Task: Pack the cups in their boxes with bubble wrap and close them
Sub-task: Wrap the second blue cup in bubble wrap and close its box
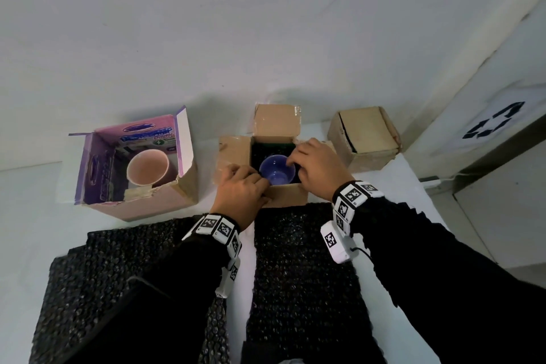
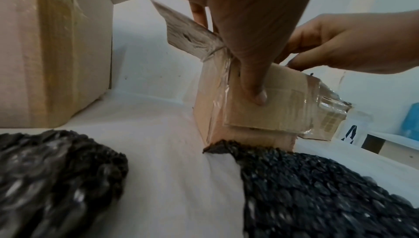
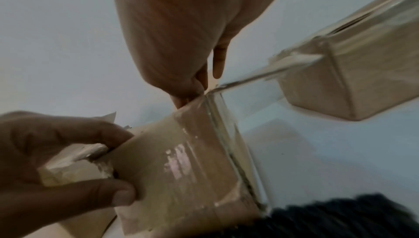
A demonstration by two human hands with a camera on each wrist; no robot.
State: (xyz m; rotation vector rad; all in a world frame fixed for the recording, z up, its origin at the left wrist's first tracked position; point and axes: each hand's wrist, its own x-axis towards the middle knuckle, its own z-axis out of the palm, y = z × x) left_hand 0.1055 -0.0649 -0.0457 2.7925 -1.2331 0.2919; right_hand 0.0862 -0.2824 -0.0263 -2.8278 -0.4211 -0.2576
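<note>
Blue cup sits upright inside the open middle cardboard box, dark bubble wrap lining around it; the left hand grips the box's near wall, thumb pressed down its outer face; the right hand curls over the right rim, fingers reaching in beside the cup; whether they pinch anything I cannot tell; a pink cup lies tilted in the purple box to the left; a closed brown box stands to the right; black bubble wrap sheets lie nearer on the white table.
</note>
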